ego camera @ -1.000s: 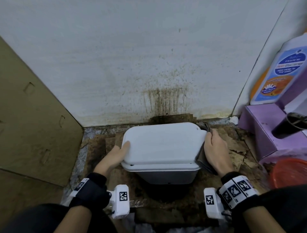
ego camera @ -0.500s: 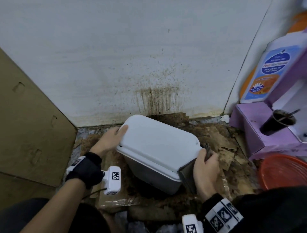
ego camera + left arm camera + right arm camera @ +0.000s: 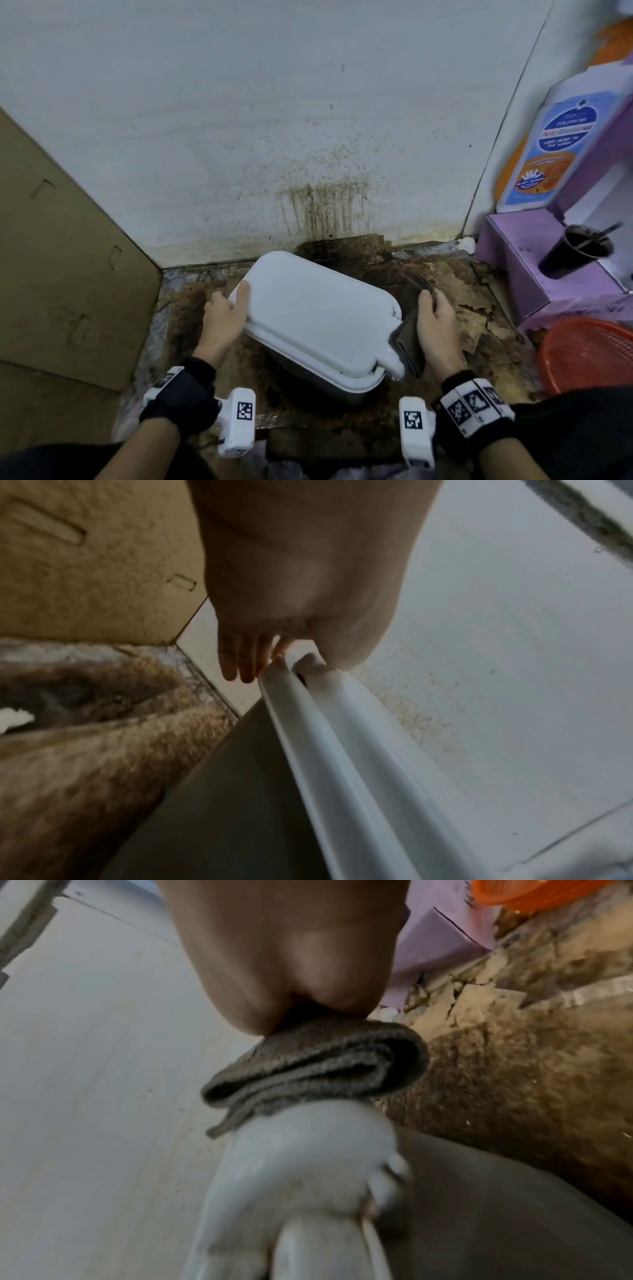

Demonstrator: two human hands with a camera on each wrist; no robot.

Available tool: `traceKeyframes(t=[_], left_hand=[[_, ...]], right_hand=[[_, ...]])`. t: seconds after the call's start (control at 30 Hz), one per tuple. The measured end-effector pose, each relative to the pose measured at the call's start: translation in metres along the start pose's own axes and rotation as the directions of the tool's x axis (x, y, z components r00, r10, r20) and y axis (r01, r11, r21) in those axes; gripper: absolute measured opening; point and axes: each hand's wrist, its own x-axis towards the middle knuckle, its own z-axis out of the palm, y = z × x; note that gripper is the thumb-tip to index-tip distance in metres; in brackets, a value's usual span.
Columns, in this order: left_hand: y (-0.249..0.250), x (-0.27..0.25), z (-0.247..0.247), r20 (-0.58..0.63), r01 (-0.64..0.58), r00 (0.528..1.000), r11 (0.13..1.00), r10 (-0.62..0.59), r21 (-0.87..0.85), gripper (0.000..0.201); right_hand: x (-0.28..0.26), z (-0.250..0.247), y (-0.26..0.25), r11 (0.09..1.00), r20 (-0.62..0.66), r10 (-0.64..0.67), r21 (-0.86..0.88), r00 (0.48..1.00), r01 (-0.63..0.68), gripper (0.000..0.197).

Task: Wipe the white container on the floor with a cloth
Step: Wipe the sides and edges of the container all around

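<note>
The white container (image 3: 318, 315) sits lidded and turned diagonally on the dirty floor, its grey body below the lid. My left hand (image 3: 229, 298) grips its far-left end, thumb on the lid and fingers down the side; in the left wrist view the left hand (image 3: 260, 664) sits at the container rim (image 3: 342, 750). My right hand (image 3: 428, 301) holds a folded grey-brown cloth (image 3: 407, 339) pressed against the container's right end. Seen from the right wrist, the cloth (image 3: 325, 1064) lies just above the lid's white end tab (image 3: 308, 1164).
A stained white wall (image 3: 274, 120) stands close behind. Brown cardboard (image 3: 68, 257) leans on the left. To the right are a purple box (image 3: 534, 274), a dark cup with a straw (image 3: 575, 250), a wash bottle (image 3: 548, 147) and an orange basket (image 3: 589, 356). Torn cardboard (image 3: 462, 291) covers the floor.
The container has turned from square to diagonal, its left end going toward the wall and its right end toward me. My right hand has followed with the cloth along the right end.
</note>
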Motion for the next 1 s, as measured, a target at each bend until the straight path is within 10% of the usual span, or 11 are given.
traceKeyframes(t=[0.1, 0.23, 0.47, 0.9, 1.0], left_hand=[[-0.015, -0.016, 0.011, 0.021, 0.142, 0.99, 0.981, -0.14, -0.133, 0.149], [-0.005, -0.057, 0.029, 0.206, 0.213, 0.966, 0.935, -0.158, -0.284, 0.063], [0.017, -0.079, 0.049, 0.307, 0.214, 0.95, 0.852, -0.067, -0.477, 0.049], [0.061, -0.04, 0.023, 0.409, -0.03, 0.903, 0.97, 0.129, -0.24, 0.021], [0.062, -0.024, 0.018, 0.435, -0.093, 0.887, 0.984, 0.153, -0.154, 0.04]], right_hand=[[0.018, 0.006, -0.013, 0.996, 0.18, -0.071, -0.04, 0.981, 0.079, 0.036], [0.026, 0.012, -0.021, 0.986, 0.37, -0.022, -0.144, 0.929, 0.081, 0.045], [0.008, 0.005, -0.038, 0.976, 0.422, -0.054, -0.17, 0.905, 0.137, 0.019], [-0.082, 0.022, -0.031, 0.999, -0.005, -0.044, 0.006, 0.999, 0.044, 0.025], [-0.092, 0.03, -0.018, 0.999, -0.048, -0.029, 0.038, 0.998, 0.031, 0.028]])
